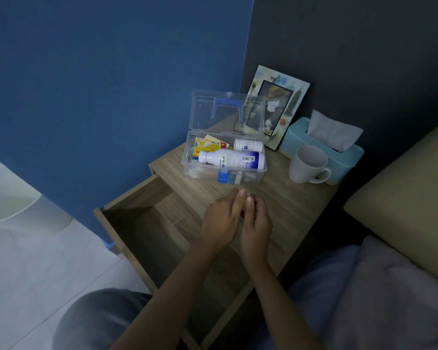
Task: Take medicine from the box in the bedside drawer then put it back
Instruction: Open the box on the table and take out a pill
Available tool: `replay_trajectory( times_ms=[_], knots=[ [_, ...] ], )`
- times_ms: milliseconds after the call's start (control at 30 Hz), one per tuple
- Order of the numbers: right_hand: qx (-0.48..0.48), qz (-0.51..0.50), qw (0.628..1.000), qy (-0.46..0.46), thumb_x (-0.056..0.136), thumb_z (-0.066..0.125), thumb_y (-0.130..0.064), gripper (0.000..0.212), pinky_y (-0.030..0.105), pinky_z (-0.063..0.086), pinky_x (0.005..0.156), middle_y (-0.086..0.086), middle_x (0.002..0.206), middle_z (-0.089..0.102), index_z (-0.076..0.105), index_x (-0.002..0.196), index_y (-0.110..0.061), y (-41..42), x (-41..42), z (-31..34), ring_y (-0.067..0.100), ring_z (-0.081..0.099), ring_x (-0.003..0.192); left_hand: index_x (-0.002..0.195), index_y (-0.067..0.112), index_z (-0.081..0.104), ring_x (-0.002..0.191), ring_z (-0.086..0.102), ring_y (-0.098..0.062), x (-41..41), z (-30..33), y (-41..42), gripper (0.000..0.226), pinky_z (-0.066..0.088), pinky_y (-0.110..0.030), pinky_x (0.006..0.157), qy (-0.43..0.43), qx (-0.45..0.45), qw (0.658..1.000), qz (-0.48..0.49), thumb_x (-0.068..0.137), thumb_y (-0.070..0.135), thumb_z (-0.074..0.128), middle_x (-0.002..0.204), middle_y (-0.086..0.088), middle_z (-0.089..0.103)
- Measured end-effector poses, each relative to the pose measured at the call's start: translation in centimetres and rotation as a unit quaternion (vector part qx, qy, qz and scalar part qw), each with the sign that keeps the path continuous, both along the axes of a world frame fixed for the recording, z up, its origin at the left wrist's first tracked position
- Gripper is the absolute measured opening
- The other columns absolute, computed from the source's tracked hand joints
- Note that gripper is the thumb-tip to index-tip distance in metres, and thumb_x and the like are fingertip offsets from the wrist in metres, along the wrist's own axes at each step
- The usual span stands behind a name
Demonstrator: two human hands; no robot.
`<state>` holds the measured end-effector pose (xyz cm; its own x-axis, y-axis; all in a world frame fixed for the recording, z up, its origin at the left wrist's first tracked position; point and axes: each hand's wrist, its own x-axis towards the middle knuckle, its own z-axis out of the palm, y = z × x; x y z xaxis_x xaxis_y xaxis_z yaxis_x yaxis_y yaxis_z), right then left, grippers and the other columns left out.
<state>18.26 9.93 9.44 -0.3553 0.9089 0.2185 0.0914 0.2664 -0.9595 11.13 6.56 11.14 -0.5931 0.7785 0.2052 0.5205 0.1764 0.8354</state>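
Observation:
A clear plastic medicine box (261,170) with a blue latch stands on the bedside table, its lid (200,109) swung up. Inside lie a large white bottle (230,159), a smaller white bottle (248,145) and yellow packets (208,146). The wooden drawer (147,233) below is pulled out and looks empty. My left hand (220,221) and my right hand (254,223) are pressed together just in front of the box, over the table's front edge, fingers curled toward each other. A thin dark sliver shows between them; what it is stays hidden.
A white mug (307,164) and a light blue tissue box (349,157) stand right of the medicine box, with a framed picture (281,107) leaning on the dark wall behind. A blue wall is at left, a bed with a pillow (410,198) at right.

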Motion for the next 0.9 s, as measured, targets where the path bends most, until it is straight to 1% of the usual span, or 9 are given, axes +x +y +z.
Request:
replay_trajectory(
  times_ms=[100,200,333,433,533,633,700,767,900],
  knots=[
    [0.035,0.003,0.999,-0.025,0.099,0.045,-0.031,0.017,0.011,0.046,0.065,-0.011,0.081,0.064,0.059,0.097,-0.021,0.4,0.0,0.2,0.000,0.062,0.075,0.086,0.021,0.062,0.063,0.062,-0.007,0.0,0.2,0.1,0.046,0.048,-0.028,0.061,-0.041,0.012,0.999,0.006,0.098,0.044,0.024,0.068,0.004,0.065],
    [0.076,-0.033,0.994,-0.067,0.095,0.033,-0.046,0.029,0.008,0.038,0.053,-0.013,0.066,0.056,0.050,0.081,-0.029,1.1,0.1,0.1,-0.001,0.058,0.063,0.076,0.028,0.061,0.060,0.061,-0.003,0.2,0.2,0.3,0.048,0.044,-0.024,0.060,-0.050,0.009,0.999,0.003,0.097,0.047,0.022,0.063,0.005,0.064],
    [0.070,-0.069,0.993,-0.065,0.093,0.024,-0.043,0.049,0.025,0.037,0.049,-0.011,0.054,0.048,0.055,0.071,-0.012,1.3,-0.5,-0.3,0.000,0.046,0.048,0.060,0.026,0.054,0.046,0.053,-0.004,1.1,0.1,0.6,0.052,0.035,-0.021,0.051,-0.001,-0.001,1.000,0.028,0.097,0.043,0.021,0.053,0.005,0.058],
    [0.083,-0.076,0.991,-0.066,0.093,0.024,-0.041,0.052,0.029,0.038,0.047,-0.010,0.055,0.050,0.057,0.070,-0.007,1.3,-0.8,-0.4,0.007,0.047,0.046,0.057,0.020,0.057,0.044,0.054,-0.007,0.7,0.0,0.4,0.062,0.036,-0.016,0.050,0.000,-0.002,0.999,0.044,0.094,0.050,0.016,0.048,0.005,0.057],
    [0.074,-0.070,0.993,-0.054,0.093,0.026,-0.040,0.052,0.030,0.040,0.046,-0.006,0.054,0.052,0.057,0.068,-0.008,1.3,-0.9,-0.2,0.011,0.050,0.045,0.061,0.023,0.057,0.043,0.053,-0.003,0.4,0.0,0.1,0.061,0.041,-0.017,0.050,0.036,-0.005,0.999,0.035,0.094,0.051,0.012,0.046,0.008,0.053],
    [0.051,-0.069,0.995,-0.050,0.091,0.026,-0.042,0.053,0.031,0.042,0.046,-0.008,0.051,0.051,0.058,0.065,-0.009,1.5,-1.1,-0.1,0.013,0.052,0.046,0.067,0.021,0.060,0.050,0.059,-0.009,0.3,0.1,0.0,0.065,0.045,-0.024,0.053,0.059,-0.013,0.997,0.044,0.094,0.052,0.010,0.055,0.000,0.063],
    [0.051,-0.065,0.995,-0.062,0.090,0.026,-0.043,0.052,0.027,0.040,0.046,-0.010,0.049,0.049,0.058,0.064,-0.011,1.6,-1.1,0.0,0.007,0.050,0.045,0.072,0.021,0.059,0.052,0.058,-0.008,0.1,0.0,0.0,0.061,0.039,-0.017,0.052,0.082,-0.005,0.996,0.043,0.096,0.049,0.010,0.058,0.001,0.062],
    [0.050,-0.064,0.994,-0.076,0.088,0.026,-0.044,0.050,0.021,0.037,0.044,-0.011,0.046,0.047,0.057,0.062,-0.015,1.8,-1.1,-0.1,0.000,0.047,0.042,0.076,0.019,0.060,0.052,0.056,-0.008,0.0,0.0,-0.1,0.059,0.038,-0.019,0.052,0.100,0.000,0.995,0.030,0.097,0.047,0.011,0.060,0.003,0.061],
    [0.026,-0.066,0.997,-0.041,0.085,0.031,-0.037,0.038,0.036,0.039,0.044,-0.005,0.045,0.047,0.047,0.053,-0.024,1.6,-1.2,-0.1,0.015,0.047,0.042,0.068,0.020,0.057,0.046,0.051,-0.007,0.6,-0.1,-0.2,0.052,0.038,-0.022,0.050,0.072,0.030,0.997,0.016,0.097,0.042,0.019,0.053,0.008,0.053]
  ],
)
